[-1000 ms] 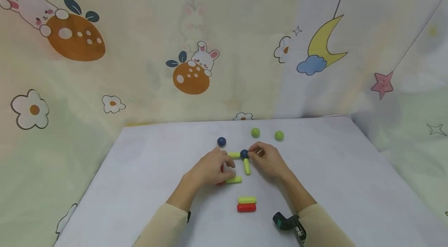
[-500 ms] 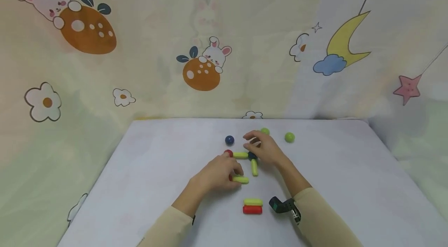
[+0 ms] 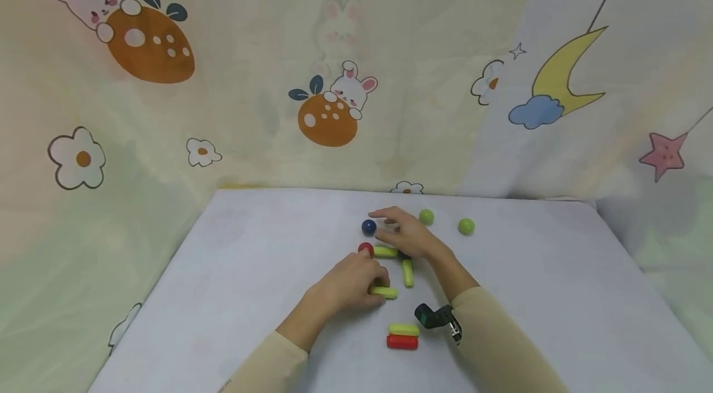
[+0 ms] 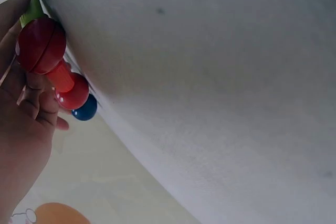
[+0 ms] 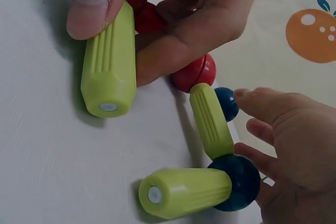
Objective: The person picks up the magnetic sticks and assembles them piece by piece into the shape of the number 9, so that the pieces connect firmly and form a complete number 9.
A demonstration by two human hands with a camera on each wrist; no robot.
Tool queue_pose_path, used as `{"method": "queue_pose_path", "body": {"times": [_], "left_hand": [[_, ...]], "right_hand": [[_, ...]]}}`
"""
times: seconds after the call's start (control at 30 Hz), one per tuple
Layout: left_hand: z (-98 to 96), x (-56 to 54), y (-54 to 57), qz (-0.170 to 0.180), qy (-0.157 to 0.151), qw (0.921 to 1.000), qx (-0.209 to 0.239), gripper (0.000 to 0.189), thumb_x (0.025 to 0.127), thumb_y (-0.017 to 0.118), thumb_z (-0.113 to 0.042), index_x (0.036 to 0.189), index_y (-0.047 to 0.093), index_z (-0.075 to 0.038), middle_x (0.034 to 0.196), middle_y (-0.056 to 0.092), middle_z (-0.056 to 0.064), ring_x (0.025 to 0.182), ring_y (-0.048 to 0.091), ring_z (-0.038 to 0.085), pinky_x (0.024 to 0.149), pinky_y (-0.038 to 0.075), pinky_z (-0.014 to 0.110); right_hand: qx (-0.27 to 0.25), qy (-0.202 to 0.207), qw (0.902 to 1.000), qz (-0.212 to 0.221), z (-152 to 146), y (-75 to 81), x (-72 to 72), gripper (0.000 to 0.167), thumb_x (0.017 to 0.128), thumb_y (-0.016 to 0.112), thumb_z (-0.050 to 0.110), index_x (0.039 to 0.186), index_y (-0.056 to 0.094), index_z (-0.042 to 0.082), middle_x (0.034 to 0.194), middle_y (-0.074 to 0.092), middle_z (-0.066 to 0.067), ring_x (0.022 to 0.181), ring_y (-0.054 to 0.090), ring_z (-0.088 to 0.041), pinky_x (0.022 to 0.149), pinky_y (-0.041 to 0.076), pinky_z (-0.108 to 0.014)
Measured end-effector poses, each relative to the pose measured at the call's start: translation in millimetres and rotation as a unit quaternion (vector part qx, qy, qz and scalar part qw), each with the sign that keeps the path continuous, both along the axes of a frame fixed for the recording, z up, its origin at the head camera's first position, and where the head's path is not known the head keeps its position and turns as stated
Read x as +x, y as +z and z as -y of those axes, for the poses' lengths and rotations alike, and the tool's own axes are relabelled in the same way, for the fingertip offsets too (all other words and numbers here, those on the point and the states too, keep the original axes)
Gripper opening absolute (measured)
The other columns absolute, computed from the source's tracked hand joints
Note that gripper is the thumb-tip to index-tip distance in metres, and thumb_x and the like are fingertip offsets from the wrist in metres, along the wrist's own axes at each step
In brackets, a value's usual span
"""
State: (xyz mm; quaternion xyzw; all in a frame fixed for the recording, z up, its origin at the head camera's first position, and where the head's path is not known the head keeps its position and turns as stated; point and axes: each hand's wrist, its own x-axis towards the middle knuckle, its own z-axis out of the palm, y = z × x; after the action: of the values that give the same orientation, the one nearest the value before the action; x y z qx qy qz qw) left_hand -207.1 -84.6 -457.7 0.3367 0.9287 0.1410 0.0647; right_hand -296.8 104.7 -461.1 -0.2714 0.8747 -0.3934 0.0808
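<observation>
My left hand (image 3: 351, 281) pinches a yellow-green rod (image 5: 109, 66) between thumb and finger. That rod joins a red ball (image 4: 42, 45), and a short red rod (image 4: 62, 78) links it to a second red ball (image 3: 365, 247). From there another yellow-green rod (image 3: 385, 252) runs to a dark blue ball (image 5: 239, 184), which bears one more yellow-green rod (image 3: 408, 273) pointing toward me. My right hand (image 3: 409, 235) reaches over this part with fingers spread, its fingertips right by a loose blue ball (image 3: 369, 227). The left hand hides much of the near red ball in the head view.
Two green balls (image 3: 466, 226) lie beyond and right of my right hand. A loose yellow-green rod (image 3: 403, 330) and a red rod (image 3: 402, 342) lie side by side nearer me on the white table (image 3: 250, 257). A patterned cloth (image 3: 239, 102) hangs behind.
My right hand has left the joined blue ball and moved leftward to the loose blue ball, its fingers spreading. The left hand stays at the near rod. The head view has shifted slightly.
</observation>
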Motion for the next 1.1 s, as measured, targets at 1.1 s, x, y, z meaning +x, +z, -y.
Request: {"method": "queue_pose_path", "body": {"times": [1.1], "left_hand": [[6.4, 0.0, -2.3, 0.063, 0.016, 0.9963, 0.056, 0.015, 0.087, 0.084, -0.029, 0.099, 0.075, -0.025, 0.085, 0.064, -0.016, 0.081, 0.054, 0.005, 0.075, 0.05, 0.02]], "right_hand": [[0.055, -0.062, 0.995, -0.056, -4, 11.0, 26.6, 0.042, 0.098, 0.07, 0.021, 0.139, 0.063, 0.017, 0.143, 0.06, -0.004, 0.129, 0.054, -0.028, 0.108, 0.046, -0.051]]}}
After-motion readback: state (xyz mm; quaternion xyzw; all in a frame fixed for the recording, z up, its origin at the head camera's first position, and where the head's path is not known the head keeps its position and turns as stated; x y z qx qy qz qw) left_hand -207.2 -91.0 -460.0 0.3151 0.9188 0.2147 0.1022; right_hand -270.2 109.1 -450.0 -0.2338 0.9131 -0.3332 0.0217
